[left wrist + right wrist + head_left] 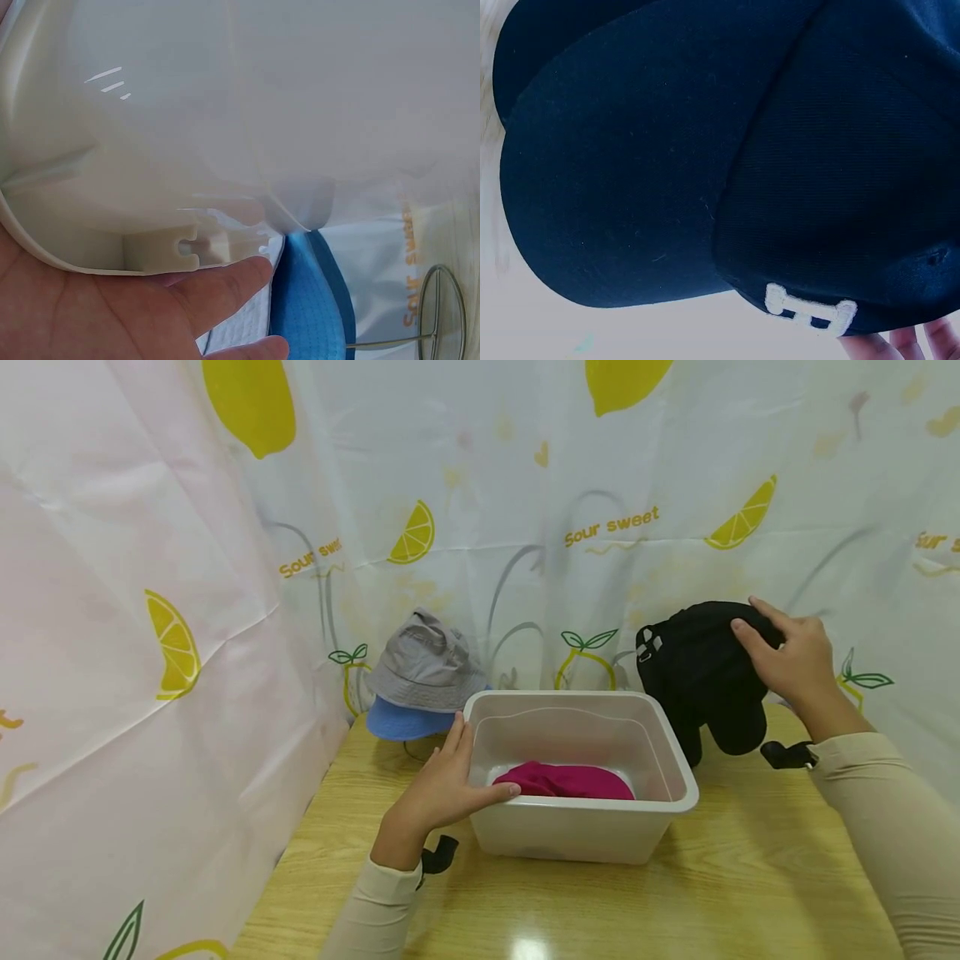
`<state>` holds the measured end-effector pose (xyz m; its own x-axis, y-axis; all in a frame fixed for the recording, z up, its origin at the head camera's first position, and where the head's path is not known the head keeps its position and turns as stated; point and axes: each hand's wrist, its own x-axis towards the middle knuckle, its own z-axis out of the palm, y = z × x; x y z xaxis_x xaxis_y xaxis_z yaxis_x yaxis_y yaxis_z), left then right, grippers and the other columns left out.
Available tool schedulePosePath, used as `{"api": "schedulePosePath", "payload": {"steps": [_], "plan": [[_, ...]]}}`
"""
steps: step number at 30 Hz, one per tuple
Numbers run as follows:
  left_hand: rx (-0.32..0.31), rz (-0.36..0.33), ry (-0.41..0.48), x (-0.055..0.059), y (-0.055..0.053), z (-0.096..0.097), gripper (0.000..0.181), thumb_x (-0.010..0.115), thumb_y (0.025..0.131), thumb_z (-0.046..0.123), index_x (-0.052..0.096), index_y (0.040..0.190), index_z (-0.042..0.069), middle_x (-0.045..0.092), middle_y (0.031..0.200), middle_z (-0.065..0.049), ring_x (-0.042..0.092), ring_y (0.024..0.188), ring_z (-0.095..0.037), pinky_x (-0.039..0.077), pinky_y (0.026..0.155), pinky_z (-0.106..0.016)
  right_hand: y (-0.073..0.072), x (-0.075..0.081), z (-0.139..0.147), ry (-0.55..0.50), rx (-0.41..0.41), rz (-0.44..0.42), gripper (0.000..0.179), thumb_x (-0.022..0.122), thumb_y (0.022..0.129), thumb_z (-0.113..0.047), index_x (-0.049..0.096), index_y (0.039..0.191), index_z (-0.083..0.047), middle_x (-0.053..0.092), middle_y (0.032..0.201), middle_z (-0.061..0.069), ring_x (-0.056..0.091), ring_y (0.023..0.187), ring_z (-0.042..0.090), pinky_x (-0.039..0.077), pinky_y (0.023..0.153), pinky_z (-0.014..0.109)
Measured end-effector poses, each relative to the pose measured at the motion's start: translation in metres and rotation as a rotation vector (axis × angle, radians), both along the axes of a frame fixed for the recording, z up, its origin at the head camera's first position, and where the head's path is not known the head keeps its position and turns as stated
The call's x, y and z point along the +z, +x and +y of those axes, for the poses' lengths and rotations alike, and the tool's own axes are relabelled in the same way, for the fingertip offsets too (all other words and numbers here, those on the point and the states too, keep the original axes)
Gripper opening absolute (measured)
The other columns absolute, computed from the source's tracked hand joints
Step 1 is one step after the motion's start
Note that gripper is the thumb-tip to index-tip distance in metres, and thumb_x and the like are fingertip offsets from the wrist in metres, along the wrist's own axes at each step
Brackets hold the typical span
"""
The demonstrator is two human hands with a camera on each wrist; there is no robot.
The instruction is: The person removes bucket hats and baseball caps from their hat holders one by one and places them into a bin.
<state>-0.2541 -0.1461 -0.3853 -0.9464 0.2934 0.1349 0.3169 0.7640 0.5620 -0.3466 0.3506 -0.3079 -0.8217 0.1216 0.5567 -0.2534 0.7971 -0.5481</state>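
"Step in hand: what are you seeing?"

"Taking up, I'm judging: the right grip [795,656] is pinching a black fabric baseball cap [708,668] near the back right corner of the yellowish wooden surface [750,877]."

"And the left grip [442,785]?"

"Its fingers are lying fairly straight along the rim of a white rectangular plastic bin [577,835], probably steadying it; a magenta fabric item [573,782] is lying inside."

"What is the next move calling for?"

"Perhaps keeping that pinch firm while clearing the second black brim [540,45]."
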Motion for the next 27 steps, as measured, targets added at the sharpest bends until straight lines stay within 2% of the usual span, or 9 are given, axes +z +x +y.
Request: {"api": "schedulePosePath", "payload": {"steps": [5,8,11,15,22,27], "plan": [[-0.003,-0.001,-0.003,0.001,-0.001,0.000,0.131,0.066,0.076,0.086,0.004,0.168,0.016,-0.005,0.176,-0.006,0.020,0.158,-0.040,0.020,0.125,-0.062,0.003,0.005,0.002,0.019,-0.012,0.002,0.062,0.046,0.106,-0.052,0.041,0.160,-0.021,0.035,0.140,0.048,0.034,0.124,0.064,0.027,0.101,0.075],[-0.002,0.000,-0.004,0.001,0.000,0.000,0.131,0.067,0.077,0.085,0.004,0.168,0.015,-0.005,0.176,-0.006,0.021,0.157,-0.042,0.022,0.124,-0.063,0.005,0.009,0.003,0.015,-0.010,0.032,0.061,0.048,0.106,-0.050,0.043,0.159,-0.020,0.037,0.138,0.048,0.035,0.123,0.064,0.027,0.101,0.075],[0.000,0.002,-0.005,0.001,0.000,0.000,0.131,0.067,0.077,0.084,0.003,0.168,0.015,-0.005,0.176,-0.006,0.021,0.157,-0.043,0.024,0.123,-0.064,0.006,0.015,0.003,0.018,-0.010,0.046,0.060,0.048,0.106,-0.049,0.043,0.159,-0.021,0.040,0.133,0.046,0.039,0.116,0.061,0.030,0.094,0.071],[0.003,-0.002,-0.007,0.001,0.001,0.000,0.131,0.067,0.077,0.084,0.003,0.168,0.015,-0.006,0.176,-0.005,0.020,0.156,-0.046,0.026,0.122,-0.064,0.009,0.023,0.004,0.025,-0.001,0.037,0.059,0.047,0.106,-0.049,0.041,0.160,-0.024,0.040,0.131,0.044,0.039,0.111,0.056,0.029,0.086,0.065],[0.003,-0.010,0.000,0.001,0.002,0.000,0.131,0.067,0.077,0.085,0.002,0.168,0.016,-0.007,0.176,-0.003,0.019,0.156,-0.047,0.027,0.121,-0.064,0.015,0.036,0.000,0.024,0.018,0.030,0.059,0.047,0.107,-0.048,0.041,0.160,-0.024,0.039,0.135,0.043,0.036,0.120,0.057,0.027,0.094,0.070],[0.004,-0.014,0.002,0.001,0.002,0.000,0.130,0.067,0.077,0.084,0.002,0.168,0.016,-0.007,0.176,-0.004,0.019,0.156,-0.048,0.027,0.121,-0.066,0.016,0.043,-0.003,0.038,0.029,0.049,0.057,0.049,0.107,-0.046,0.043,0.159,-0.023,0.043,0.128,0.040,0.040,0.108,0.051,0.028,0.088,0.063]]}}
